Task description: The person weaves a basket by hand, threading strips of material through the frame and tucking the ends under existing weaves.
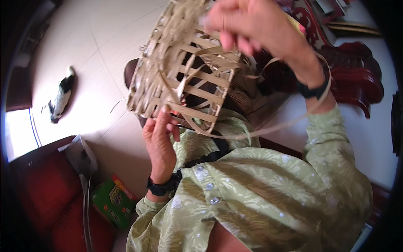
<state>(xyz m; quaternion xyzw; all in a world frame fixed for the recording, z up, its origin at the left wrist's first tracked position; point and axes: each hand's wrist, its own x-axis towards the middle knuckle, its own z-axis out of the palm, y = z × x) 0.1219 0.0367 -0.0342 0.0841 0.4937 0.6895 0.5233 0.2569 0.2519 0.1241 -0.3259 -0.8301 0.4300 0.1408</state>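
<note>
A partly woven basket [161, 63] of flat tan strips rests over my lap, its open lattice side on the right. My left hand [159, 140] grips its near edge, thumb on top of a strip and fingers underneath. Above the basket's far right part is my right hand [256, 25], blurred, fingers curled and thumb side pinched. What it pinches is too smeared to name. One long loose strip [268, 130] runs from the near corner of the basket in a wide loop to the right, passing by my right wrist. Both wrists wear dark bands.
Dark red carved wooden furniture [357, 75] stands at the right. On the pale floor at left lies a black and white animal [62, 96], perhaps a cat. Near my left elbow are a green box [115, 201] and a red seat [46, 180] with a grey plastic-looking item [82, 157].
</note>
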